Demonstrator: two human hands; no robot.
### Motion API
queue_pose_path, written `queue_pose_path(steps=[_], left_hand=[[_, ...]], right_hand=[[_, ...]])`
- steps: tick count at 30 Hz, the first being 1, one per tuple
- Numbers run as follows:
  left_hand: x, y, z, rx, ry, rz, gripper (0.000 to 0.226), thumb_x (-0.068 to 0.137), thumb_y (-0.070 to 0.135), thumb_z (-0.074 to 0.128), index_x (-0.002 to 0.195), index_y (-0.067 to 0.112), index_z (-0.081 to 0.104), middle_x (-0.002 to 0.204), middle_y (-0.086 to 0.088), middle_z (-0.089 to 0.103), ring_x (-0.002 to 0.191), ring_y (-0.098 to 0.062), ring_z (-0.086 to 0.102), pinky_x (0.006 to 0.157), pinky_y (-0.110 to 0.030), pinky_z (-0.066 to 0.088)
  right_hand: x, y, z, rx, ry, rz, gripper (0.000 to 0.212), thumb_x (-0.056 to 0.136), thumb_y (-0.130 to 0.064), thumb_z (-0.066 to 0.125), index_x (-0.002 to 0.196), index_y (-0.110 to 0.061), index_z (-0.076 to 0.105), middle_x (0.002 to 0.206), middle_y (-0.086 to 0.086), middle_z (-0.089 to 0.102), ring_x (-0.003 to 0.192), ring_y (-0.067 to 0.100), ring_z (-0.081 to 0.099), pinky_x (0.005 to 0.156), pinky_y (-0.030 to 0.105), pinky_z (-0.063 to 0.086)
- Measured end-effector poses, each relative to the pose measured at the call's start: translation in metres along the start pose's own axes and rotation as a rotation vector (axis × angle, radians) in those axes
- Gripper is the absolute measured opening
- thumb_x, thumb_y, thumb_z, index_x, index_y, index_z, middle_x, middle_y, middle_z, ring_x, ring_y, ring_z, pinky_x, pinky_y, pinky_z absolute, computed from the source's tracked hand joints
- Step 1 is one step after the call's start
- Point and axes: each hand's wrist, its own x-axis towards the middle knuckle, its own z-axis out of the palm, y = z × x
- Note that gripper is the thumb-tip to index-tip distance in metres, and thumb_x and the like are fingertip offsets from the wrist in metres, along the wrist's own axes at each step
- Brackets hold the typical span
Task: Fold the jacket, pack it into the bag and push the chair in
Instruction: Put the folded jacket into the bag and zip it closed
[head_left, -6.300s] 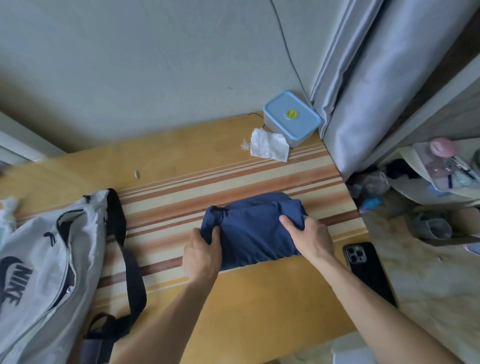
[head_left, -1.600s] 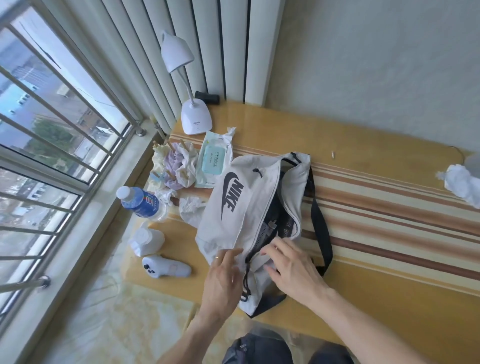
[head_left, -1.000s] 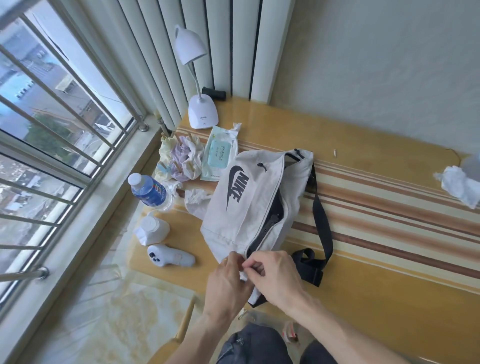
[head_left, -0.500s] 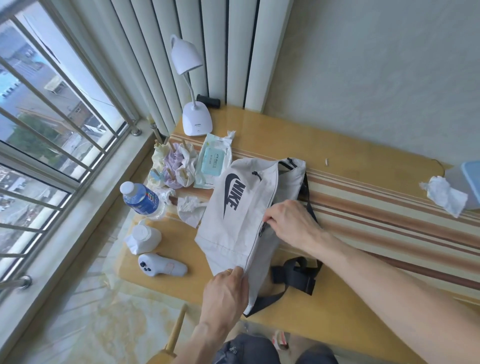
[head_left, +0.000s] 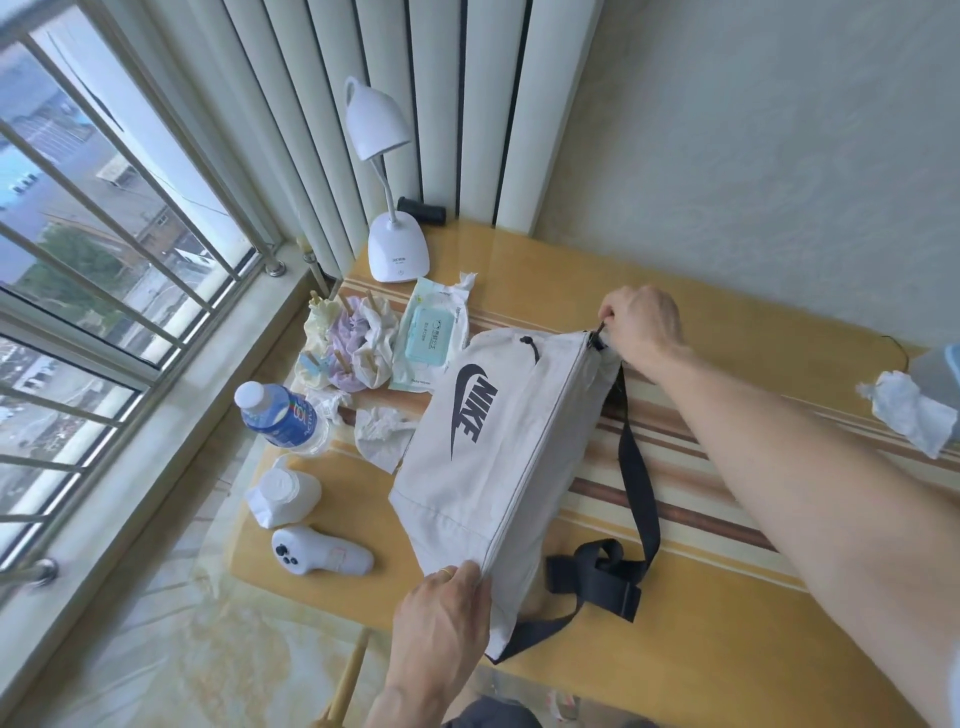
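A light grey bag with a dark logo lies on the wooden table, its zip line closed along its whole length. My left hand pinches the bag's near end at the zip. My right hand holds the zip pull at the far end. The black strap trails off to the right and loops near the front edge. The jacket is not visible. A wooden chair part shows below the table edge.
Left of the bag stand a white desk lamp, a wet-wipes pack, bundled cloths, a water bottle, a white container and a white controller. A crumpled tissue lies far right. Window bars run along the left.
My right hand has run the zip from the bag's near end to its far end, closing the bag. My left hand has stayed on the near end.
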Motion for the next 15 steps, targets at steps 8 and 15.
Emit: queue_pose_path(steps=[8,15], left_hand=[[0.004,0.016,-0.004,-0.052,0.218,0.059,0.025,0.090,0.037,0.068,0.104,0.018,0.062,0.128,-0.008,0.059,0.113,-0.030,0.057,0.087,-0.041,0.052],[0.021,0.009,0.034,0.187,-0.063,0.196,0.060,0.098,0.031,0.047,0.156,0.029,0.033,0.165,-0.008,0.034,0.152,-0.035,0.030,0.112,-0.048,0.043]], right_hand=[[-0.133,-0.056,0.022,0.249,-0.007,-0.187,0.035,0.101,-0.025,0.050,0.134,-0.016,0.056,0.143,0.014,0.051,0.131,0.035,0.047,0.107,0.047,0.044],[-0.207,-0.062,0.096,0.172,-0.405,-0.287,0.057,0.105,-0.043,0.036,0.159,-0.027,0.025,0.171,0.007,-0.007,0.157,0.032,-0.004,0.126,0.052,0.015]])
